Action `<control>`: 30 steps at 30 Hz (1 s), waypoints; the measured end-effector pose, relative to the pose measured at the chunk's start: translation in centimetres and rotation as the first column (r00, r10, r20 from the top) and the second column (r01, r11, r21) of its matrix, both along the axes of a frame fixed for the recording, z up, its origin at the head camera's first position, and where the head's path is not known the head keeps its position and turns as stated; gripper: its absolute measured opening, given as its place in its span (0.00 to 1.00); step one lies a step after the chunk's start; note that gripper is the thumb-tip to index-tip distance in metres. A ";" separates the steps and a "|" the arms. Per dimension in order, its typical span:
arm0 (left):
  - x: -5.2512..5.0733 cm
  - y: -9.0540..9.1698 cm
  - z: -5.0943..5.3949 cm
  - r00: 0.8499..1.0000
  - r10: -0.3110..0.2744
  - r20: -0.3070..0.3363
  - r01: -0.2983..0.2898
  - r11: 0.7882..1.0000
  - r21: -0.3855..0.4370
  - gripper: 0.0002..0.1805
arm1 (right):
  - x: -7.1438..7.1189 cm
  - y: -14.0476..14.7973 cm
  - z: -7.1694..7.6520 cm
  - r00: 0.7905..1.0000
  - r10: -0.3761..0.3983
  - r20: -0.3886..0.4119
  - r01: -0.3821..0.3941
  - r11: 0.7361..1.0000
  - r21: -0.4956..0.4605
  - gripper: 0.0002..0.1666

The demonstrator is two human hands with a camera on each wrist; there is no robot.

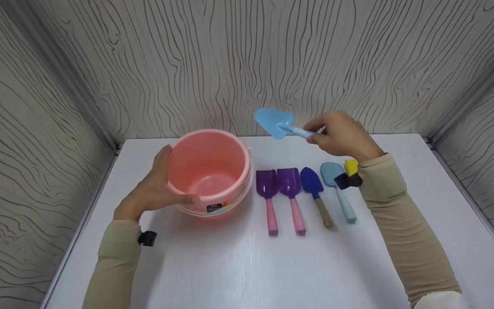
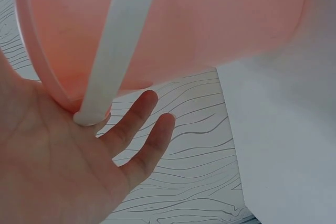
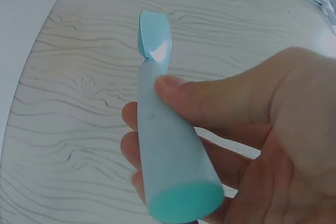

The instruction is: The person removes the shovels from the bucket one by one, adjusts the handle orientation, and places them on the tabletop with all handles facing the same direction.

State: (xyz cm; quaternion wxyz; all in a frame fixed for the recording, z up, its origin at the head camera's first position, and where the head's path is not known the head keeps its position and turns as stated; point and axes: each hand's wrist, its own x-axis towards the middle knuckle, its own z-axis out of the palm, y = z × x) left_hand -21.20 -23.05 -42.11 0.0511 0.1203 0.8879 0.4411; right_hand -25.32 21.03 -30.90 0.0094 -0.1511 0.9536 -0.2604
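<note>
Between the thumb and curled fingers of my right hand is the handle of a light blue toy trowel. The trowel is up above the table, its blade pointing left toward the bucket. In the right wrist view the handle's wide turquoise end faces the camera. My left hand holds a pink bucket by its rim, thumb along the front and fingers round the left side. Seen from the left wrist, the bucket's white carrying handle crosses its side near the palm. The bucket is tilted, its mouth toward the head camera.
Right of the bucket lie two purple scoops with pink handles, one beside the other. Then come a dark blue trowel and a pale blue shovel. Something yellow shows by the right wrist. Patterned walls enclose the white table.
</note>
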 end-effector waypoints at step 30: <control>0.2 -0.3 0.0 0.999 0.023 0.034 -0.020 0.996 -0.092 0.87 | 0.3 10.8 -6.0 0.974 -0.226 0.028 0.228 0.970 -0.080 0.23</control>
